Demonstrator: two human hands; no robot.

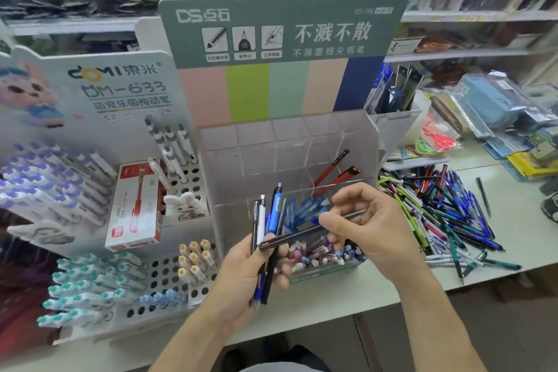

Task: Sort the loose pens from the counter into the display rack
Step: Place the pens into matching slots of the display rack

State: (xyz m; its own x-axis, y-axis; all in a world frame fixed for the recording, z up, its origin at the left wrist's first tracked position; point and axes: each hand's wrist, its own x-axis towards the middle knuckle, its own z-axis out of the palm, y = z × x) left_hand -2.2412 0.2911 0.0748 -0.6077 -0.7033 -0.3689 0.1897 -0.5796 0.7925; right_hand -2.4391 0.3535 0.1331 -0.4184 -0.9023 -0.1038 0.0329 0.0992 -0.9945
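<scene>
A clear acrylic display rack (287, 145) with several compartments stands at the centre of the counter. Two red pens (335, 170) lean in a right compartment, and blue pens (302, 210) fill a front one. My left hand (241, 275) grips a bunch of pens (268, 220), blue, white and black, held upright in front of the rack. My right hand (368, 226) pinches one dark pen (305, 234) that lies nearly level across the bunch. A large heap of loose pens (447, 214) lies on the counter to the right.
A white perforated pen stand (169, 275) with teal, purple and yellow pens sits at the left, with a red pen box (136, 205) on it. Packaged stationery (489, 112) crowds the back right. One single dark pen (483, 195) lies apart from the heap.
</scene>
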